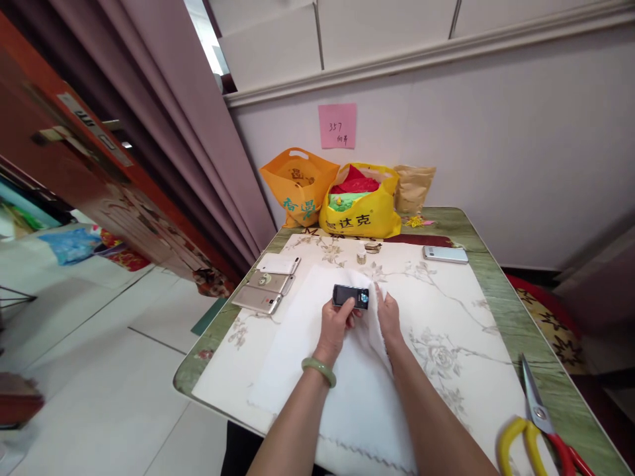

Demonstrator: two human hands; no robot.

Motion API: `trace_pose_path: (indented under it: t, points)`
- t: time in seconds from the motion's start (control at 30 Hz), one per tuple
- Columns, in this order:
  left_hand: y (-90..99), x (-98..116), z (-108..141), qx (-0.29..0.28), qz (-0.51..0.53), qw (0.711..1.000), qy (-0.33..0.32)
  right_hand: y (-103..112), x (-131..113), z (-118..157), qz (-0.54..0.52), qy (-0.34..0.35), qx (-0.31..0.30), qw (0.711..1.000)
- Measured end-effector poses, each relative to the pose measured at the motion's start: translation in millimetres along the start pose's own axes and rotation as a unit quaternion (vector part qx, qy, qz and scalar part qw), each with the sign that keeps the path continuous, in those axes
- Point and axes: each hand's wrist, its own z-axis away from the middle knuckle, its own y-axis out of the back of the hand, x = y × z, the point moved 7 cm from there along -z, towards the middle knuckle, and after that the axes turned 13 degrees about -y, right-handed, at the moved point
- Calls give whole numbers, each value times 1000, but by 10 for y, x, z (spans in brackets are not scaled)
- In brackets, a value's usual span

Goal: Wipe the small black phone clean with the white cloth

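A small dark phone with a silver edge and round button pad [351,297] is in my left hand [335,325], its thumb on the front. Beside it, my right hand [388,318] grips a raised edge of a white cloth [317,344], which lies over the middle of the table near me. The cloth's lifted fold stands next to the phone's right end. A pale green bangle [319,371] is round my left wrist.
Several phones [258,299] lie at left, another phone [445,254] at right. A small bottle [362,254] stands behind the cloth. Scissors [540,413] lie at front right. Orange [297,192] and yellow [362,221] bags stand against the wall.
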Motion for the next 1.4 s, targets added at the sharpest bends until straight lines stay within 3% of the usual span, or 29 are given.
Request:
trace_pose_path:
  t: [0.2,0.4,0.5,0.6,0.67,0.87,1.03,1.2,1.33,1.4]
  points:
    - [109,-71,21,98,63,993,6,-41,17,48,-34,-32,-36,998]
    - [142,-121,33,72,59,996,13,-90,6,127,-78,-25,-67,994]
    - [163,-109,35,92,55,994,7,-161,-126,217,39,74,-94,992]
    - [191,-116,36,129,70,989,8,-261,-286,344,178,220,-110,953]
    - [211,-132,33,146,88,985,12,-305,-318,378,224,261,-119,931]
    - [231,-160,24,131,109,985,15,-295,-179,246,217,170,-140,951]
    - [214,-144,32,104,69,992,1,-203,-171,196,208,160,-81,962]
    - [238,-178,34,135,108,985,16,-295,-187,243,185,163,-184,951]
    - [223,-186,37,121,102,987,20,-201,-167,175,156,123,-133,971]
    - [231,-189,41,127,110,986,17,-226,-148,179,152,110,-158,969]
